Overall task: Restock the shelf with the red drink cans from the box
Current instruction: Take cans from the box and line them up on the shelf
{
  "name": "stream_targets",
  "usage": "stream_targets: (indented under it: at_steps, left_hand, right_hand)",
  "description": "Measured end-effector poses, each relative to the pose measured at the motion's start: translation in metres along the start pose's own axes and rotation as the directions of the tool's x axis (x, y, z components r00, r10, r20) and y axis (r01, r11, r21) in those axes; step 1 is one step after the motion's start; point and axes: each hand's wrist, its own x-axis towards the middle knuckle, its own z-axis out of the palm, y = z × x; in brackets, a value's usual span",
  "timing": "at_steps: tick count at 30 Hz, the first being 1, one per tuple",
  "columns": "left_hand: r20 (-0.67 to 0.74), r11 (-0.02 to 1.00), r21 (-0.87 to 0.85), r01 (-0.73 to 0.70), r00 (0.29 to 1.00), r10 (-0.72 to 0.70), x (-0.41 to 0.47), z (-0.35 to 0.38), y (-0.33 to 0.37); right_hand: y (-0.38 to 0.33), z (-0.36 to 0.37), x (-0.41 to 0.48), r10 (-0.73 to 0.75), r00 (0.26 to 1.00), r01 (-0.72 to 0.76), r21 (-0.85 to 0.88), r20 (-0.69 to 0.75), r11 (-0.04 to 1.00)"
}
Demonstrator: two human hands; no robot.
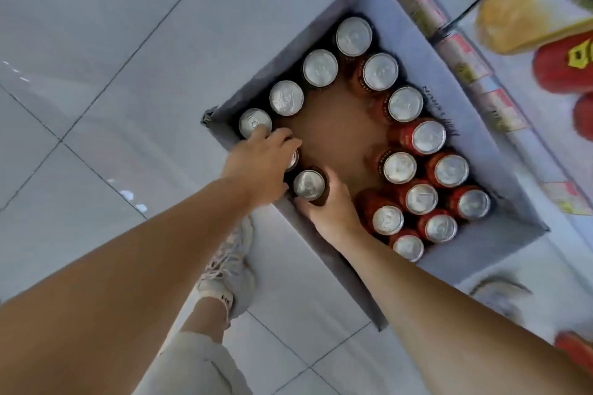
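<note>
An open cardboard box (pixel 475 125) stands on the floor and holds several red drink cans (pixel 428 137) with silver tops. Bare brown cardboard shows in the box's middle. My left hand (pixel 260 163) reaches into the box's near-left corner, its fingers curled over a can (pixel 292 160) that it mostly hides. My right hand (pixel 333 205) grips the side of another can (pixel 308 184) right beside it. The shelf (pixel 500 86) edge with price tags runs along the box's far side.
Red and yellow packaged goods (pixel 529 3) lie on the shelf at the upper right. A white tiled floor (pixel 96 58) spreads to the left. My left foot in a light shoe (pixel 231 266) stands just short of the box's near wall.
</note>
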Motion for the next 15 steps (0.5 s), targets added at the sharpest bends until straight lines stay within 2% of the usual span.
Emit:
stream_targets:
  at_steps: [3,8,11,15]
  left_hand:
    - [0.044,0.995,0.099,-0.012,0.999,0.008,0.020,0.000,-0.004]
    - [0.069,0.988,0.154,0.013,0.997,-0.024,0.039,-0.001,-0.007]
    - [0.034,0.996,0.066,0.054,0.998,-0.056,0.032,-0.006,-0.004]
    - [-0.024,0.981,-0.161,0.112,0.993,-0.118,-0.004,-0.033,0.004]
  right_hand:
    - [-0.003,0.016,0.009,0.057,0.998,-0.055,0.101,-0.012,0.993]
    - [0.002,0.018,0.020,0.026,0.996,-0.014,0.141,-0.086,0.990]
    - [0.002,0.000,0.010,0.059,0.993,-0.043,0.153,-0.101,0.987]
    - [-0.013,-0.043,-0.028,0.034,0.984,-0.005,0.163,-0.177,0.987]
